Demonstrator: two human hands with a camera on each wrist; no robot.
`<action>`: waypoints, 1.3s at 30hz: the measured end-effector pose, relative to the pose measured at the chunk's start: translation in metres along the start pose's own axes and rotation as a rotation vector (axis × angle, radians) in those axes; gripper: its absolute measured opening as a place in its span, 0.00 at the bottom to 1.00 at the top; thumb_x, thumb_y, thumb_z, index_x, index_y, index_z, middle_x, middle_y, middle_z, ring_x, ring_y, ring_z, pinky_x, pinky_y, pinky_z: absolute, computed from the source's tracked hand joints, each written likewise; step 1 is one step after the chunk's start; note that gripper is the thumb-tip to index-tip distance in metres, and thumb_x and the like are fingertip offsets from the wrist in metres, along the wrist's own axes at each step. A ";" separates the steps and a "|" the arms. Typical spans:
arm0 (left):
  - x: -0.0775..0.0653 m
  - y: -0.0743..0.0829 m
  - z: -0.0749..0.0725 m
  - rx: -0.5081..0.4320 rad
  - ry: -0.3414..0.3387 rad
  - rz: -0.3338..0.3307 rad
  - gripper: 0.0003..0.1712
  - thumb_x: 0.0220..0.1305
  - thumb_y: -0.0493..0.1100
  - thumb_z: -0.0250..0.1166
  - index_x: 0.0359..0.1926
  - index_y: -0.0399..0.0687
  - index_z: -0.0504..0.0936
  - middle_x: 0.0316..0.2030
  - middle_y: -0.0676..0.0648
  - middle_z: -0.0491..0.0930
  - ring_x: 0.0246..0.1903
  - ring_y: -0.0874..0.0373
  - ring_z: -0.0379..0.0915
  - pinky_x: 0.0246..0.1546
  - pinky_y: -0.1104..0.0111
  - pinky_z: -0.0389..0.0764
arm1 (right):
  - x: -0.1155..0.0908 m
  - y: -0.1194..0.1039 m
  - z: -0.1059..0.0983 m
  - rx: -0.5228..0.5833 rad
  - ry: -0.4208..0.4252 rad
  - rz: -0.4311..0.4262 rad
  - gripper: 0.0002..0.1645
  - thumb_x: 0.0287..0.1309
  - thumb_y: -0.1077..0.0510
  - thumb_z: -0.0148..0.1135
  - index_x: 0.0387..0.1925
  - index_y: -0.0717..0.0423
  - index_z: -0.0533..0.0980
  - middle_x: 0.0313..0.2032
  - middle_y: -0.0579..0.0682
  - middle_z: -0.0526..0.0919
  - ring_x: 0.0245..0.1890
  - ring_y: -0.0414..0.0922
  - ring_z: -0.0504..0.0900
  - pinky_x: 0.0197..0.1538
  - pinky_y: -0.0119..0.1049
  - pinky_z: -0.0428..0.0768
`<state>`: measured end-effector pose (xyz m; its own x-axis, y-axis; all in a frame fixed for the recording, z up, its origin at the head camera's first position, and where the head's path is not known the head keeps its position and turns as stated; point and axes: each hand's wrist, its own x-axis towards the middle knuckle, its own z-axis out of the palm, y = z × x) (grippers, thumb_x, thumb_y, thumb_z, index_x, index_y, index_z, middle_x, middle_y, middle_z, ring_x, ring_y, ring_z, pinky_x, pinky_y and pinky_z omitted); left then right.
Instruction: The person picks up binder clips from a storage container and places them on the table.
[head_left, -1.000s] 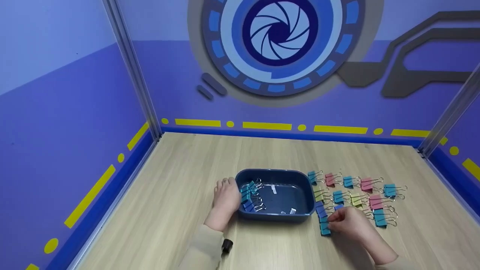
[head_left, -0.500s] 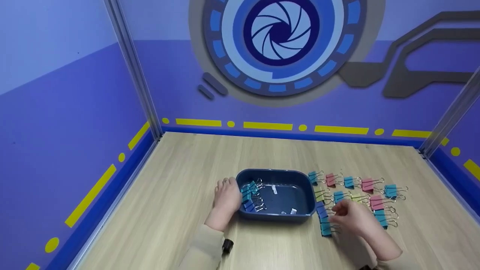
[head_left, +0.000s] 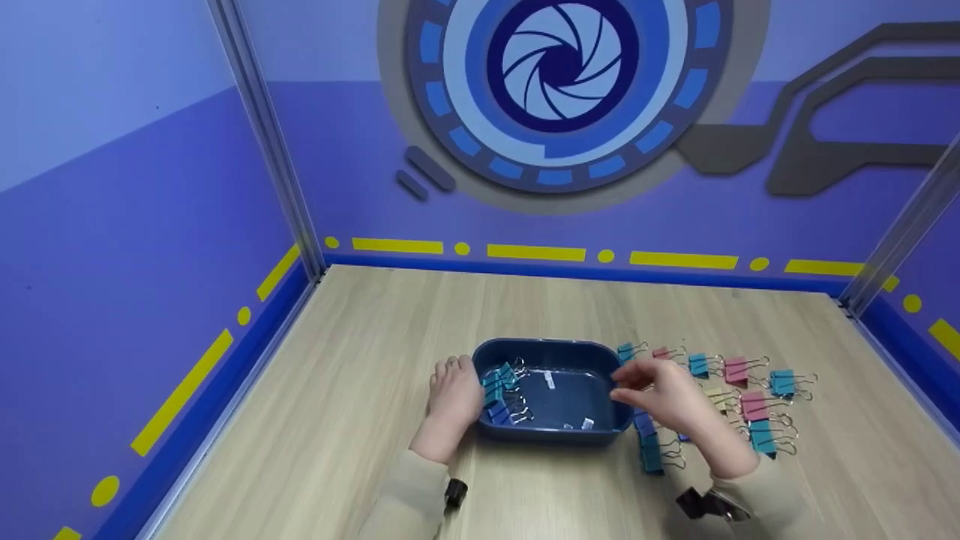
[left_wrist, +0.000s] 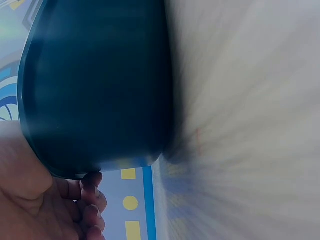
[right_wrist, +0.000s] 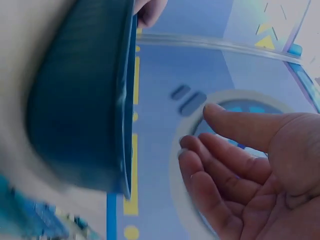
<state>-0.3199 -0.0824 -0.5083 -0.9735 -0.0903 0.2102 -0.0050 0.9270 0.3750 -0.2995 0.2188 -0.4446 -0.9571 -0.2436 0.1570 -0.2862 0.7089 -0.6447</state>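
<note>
A dark blue plastic tray (head_left: 555, 435) stands on the table. My left hand (head_left: 454, 396) holds its left rim; in the left wrist view the fingertips (left_wrist: 92, 180) curl at the tray's outer corner and the thumb side laps over the rim. Inside, along the left end, lie several teal binder clips (head_left: 492, 391) and a blue binder clip (head_left: 498, 411). My right hand (head_left: 664, 390) is raised at the tray's right rim, fingers loosely bent. The right wrist view shows a gap between its thumb (right_wrist: 240, 122) and fingers, with nothing in it.
Right of the tray, several binder clips lie in rows, among them a pink one (head_left: 754, 406), a yellow one (head_left: 718, 399) and a teal one (head_left: 651, 454) at the front. My right hand hides some. Small white labels (head_left: 550, 380) show on the tray's floor.
My right hand has let go of the teal binder clip at the front, lifted, and moved left and away from me to the tray's right rim. The left hand has stayed put.
</note>
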 end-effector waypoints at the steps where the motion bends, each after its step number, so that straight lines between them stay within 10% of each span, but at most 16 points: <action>1: 0.000 0.000 0.000 0.000 -0.004 -0.003 0.12 0.60 0.39 0.56 0.43 0.37 0.72 0.40 0.39 0.74 0.44 0.43 0.66 0.43 0.55 0.68 | 0.003 -0.002 0.003 0.014 -0.009 -0.019 0.11 0.49 0.57 0.71 0.37 0.52 0.81 0.31 0.45 0.83 0.32 0.40 0.78 0.34 0.32 0.77; 20: 0.000 0.001 0.001 0.005 0.003 -0.001 0.12 0.59 0.38 0.55 0.43 0.36 0.72 0.40 0.38 0.74 0.43 0.43 0.66 0.44 0.54 0.68 | 0.036 -0.022 0.058 0.161 -0.162 -0.245 0.13 0.47 0.58 0.72 0.38 0.51 0.82 0.31 0.43 0.85 0.31 0.38 0.81 0.35 0.33 0.79; 39: 0.000 -0.001 0.001 0.021 0.004 0.005 0.14 0.58 0.40 0.58 0.44 0.36 0.72 0.40 0.38 0.74 0.44 0.43 0.67 0.44 0.54 0.69 | 0.053 -0.040 0.112 0.010 -0.267 -0.323 0.18 0.47 0.63 0.70 0.43 0.59 0.82 0.37 0.52 0.87 0.35 0.45 0.85 0.40 0.40 0.81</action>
<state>-0.3204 -0.0828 -0.5093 -0.9725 -0.0868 0.2162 -0.0047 0.9351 0.3544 -0.3335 0.1032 -0.4946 -0.7722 -0.6164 0.1541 -0.5682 0.5615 -0.6016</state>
